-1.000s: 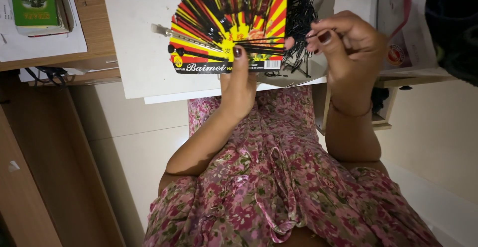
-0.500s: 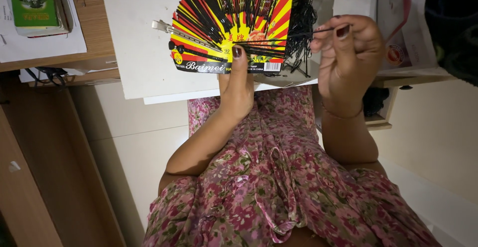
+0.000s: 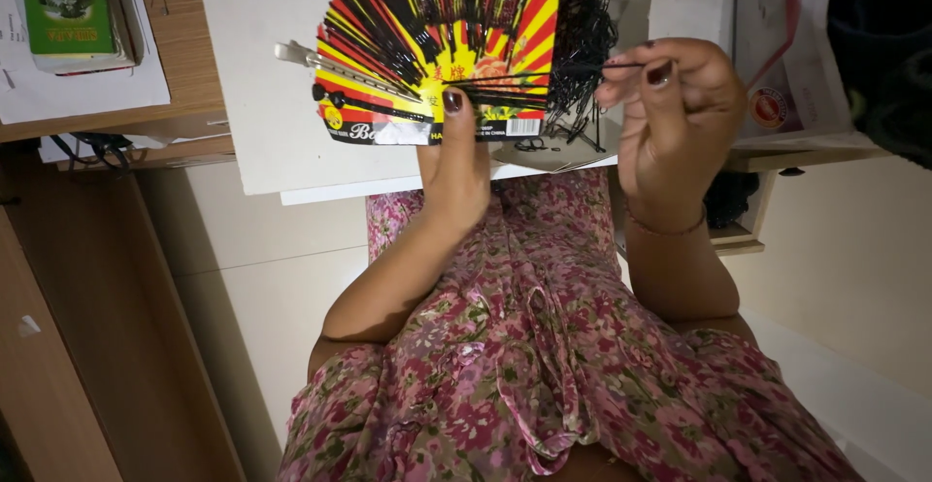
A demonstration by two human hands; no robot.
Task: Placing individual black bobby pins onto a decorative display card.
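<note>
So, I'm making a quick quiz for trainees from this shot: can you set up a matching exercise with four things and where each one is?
Things:
1. fan-shaped card
2. single black hairpin
3. silver clip
4. green booklet

Places:
A. on the wooden shelf, top left
B. pinched in the right hand
C. held by the left hand, thumb on its front
D. sticking out past the card's left edge

Pairs: 1-C, 2-B, 3-D, 4-A

A green-covered booklet [image 3: 66, 4] lies on white papers [image 3: 87, 79]. They rest on a brown wooden shelf [image 3: 180, 74]. A pale tiled floor [image 3: 257, 268] lies below.
</note>
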